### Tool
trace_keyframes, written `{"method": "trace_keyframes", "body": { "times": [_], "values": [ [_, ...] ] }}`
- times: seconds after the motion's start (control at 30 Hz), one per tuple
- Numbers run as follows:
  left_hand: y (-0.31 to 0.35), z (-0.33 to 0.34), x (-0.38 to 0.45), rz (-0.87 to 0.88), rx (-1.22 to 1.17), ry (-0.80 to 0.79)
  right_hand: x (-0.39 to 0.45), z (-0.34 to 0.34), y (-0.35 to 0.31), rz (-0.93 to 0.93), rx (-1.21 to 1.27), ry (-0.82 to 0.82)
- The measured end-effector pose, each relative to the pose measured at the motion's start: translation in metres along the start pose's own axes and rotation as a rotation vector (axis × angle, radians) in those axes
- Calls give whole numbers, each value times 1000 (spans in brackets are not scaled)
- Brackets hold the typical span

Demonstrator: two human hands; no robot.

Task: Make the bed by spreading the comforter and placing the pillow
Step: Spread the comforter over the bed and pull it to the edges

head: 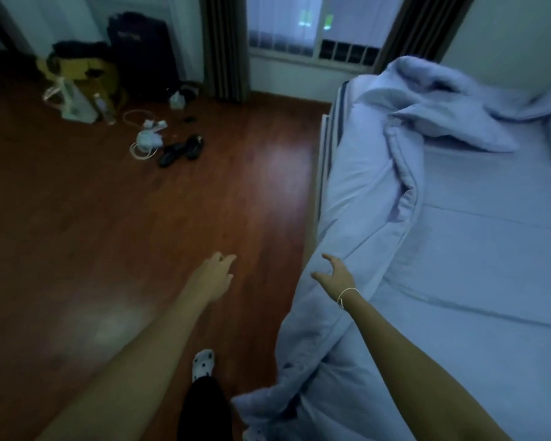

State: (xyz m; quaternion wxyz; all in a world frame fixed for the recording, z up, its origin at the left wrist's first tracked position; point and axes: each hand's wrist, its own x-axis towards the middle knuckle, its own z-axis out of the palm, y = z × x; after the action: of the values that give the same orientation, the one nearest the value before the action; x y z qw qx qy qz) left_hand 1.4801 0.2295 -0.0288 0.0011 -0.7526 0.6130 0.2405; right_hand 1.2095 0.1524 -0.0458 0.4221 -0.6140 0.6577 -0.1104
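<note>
Both arms reach forward beside the bed. The left hand hangs over the wooden floor, fingers loosely spread, holding nothing. The right hand (a thin bracelet at its wrist) hovers open-clawed above the comforter, which lies bunched along the bed's left edge, spilling floorward.

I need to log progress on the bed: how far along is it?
Barely started. Done: nothing visible; the comforter lies bunched along the bed's near edge, a corner spilling to the floor. In hand: nothing; the right hand reaches open over the comforter, the left hand open over the floor. Left: spreading, then the pillow.
</note>
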Motion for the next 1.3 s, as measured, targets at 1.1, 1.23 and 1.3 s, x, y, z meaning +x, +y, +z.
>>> {"method": "trace_keyframes", "body": {
  "times": [1.1, 1.23, 1.3],
  "values": [
    [248, -218, 576, 832, 253, -82, 415, -188, -111, 364, 143, 471],
    [271, -233, 641, 843, 274, -110, 481, -209, -130, 343, 154, 444],
    [284, -241, 681, 852, 269, -120, 521, -227, -133, 345, 137, 458]
  ]
}}
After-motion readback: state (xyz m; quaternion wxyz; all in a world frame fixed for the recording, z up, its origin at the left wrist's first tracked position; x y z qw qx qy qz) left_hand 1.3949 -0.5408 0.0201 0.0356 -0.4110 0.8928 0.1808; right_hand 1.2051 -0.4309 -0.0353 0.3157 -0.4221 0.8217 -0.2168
